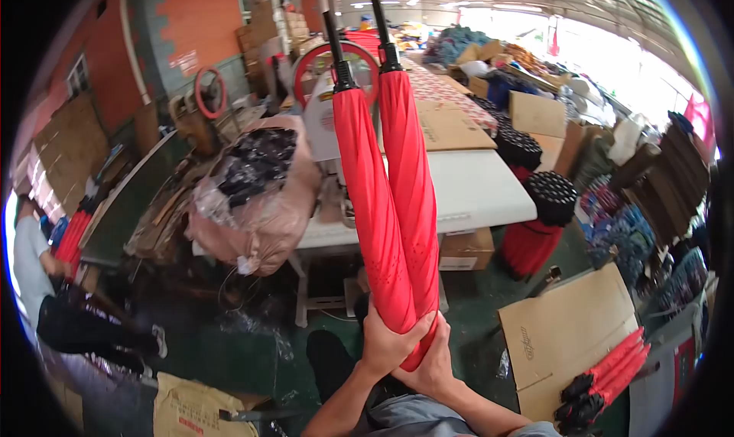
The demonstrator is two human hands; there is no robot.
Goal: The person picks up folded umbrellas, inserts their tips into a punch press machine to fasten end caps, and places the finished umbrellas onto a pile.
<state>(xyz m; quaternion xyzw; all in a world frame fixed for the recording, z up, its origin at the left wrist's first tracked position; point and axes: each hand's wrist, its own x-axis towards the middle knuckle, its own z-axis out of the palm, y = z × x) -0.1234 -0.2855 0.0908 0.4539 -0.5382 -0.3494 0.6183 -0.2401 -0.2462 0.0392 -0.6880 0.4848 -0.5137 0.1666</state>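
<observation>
Two rolled red umbrellas [390,207] stand side by side in front of me, their black handles [336,47] pointing up and away. My left hand [388,341] is closed around their lower ends. Just below and to the right, my right hand [430,360] wraps the same ends, its fingers partly hidden behind the fabric. The umbrella tips are covered by my hands. Both canopies look twisted tight, with small dark dots near the lower part.
A white table [482,192] with a sewing machine stands ahead, beside a pink sack [256,200] of black plastic. More red umbrellas [612,372] lie on cardboard [566,330] at right. Bundled umbrellas [527,246] stand by the table. Another person [34,261] is at far left.
</observation>
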